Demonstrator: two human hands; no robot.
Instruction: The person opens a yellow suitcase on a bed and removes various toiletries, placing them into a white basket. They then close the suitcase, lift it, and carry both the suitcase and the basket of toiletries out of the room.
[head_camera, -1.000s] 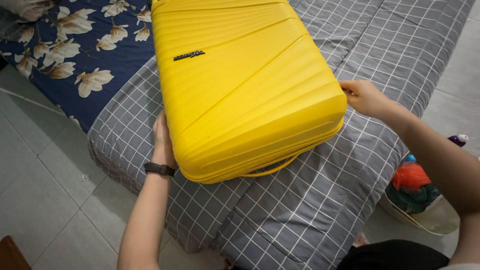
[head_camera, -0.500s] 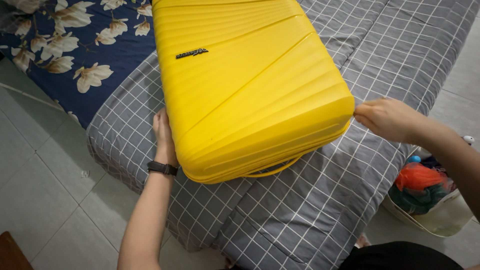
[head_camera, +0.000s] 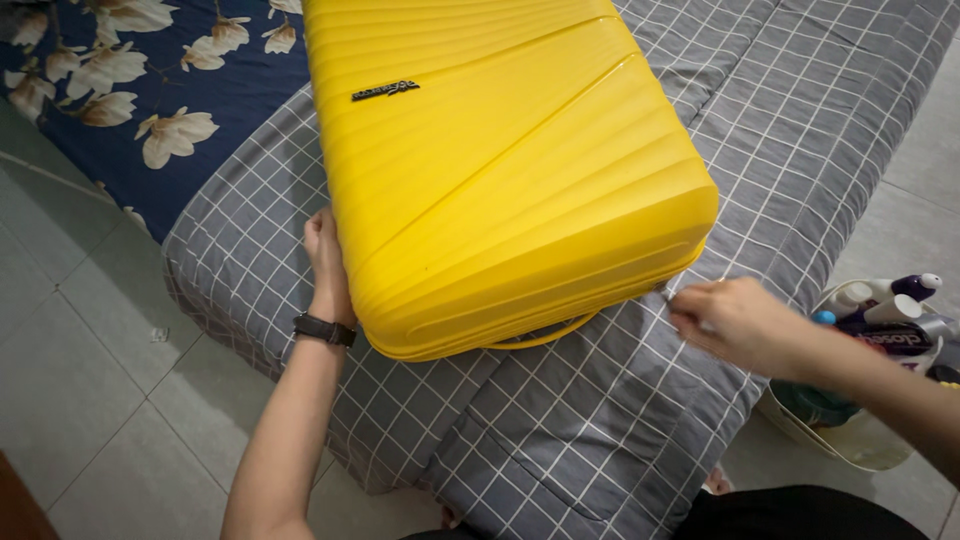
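Two hands work at a yellow hard-shell suitcase (head_camera: 500, 170) that lies flat on a grey checked quilt (head_camera: 620, 400) over a bed. The left hand (head_camera: 325, 255), fingers together and flat, presses against the case's left side. The right hand (head_camera: 735, 322) sits at the near right corner, fingertips pinched together on a small zipper pull (head_camera: 666, 293). A bag of bottles (head_camera: 880, 310) stands on the floor nearby.

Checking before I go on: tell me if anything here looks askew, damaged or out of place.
Nothing stands out. The yellow suitcase lies flat and closed on the grey checked quilt, its shell unmarked. The left hand rests against its side; the right hand pinches something small at its near corner.
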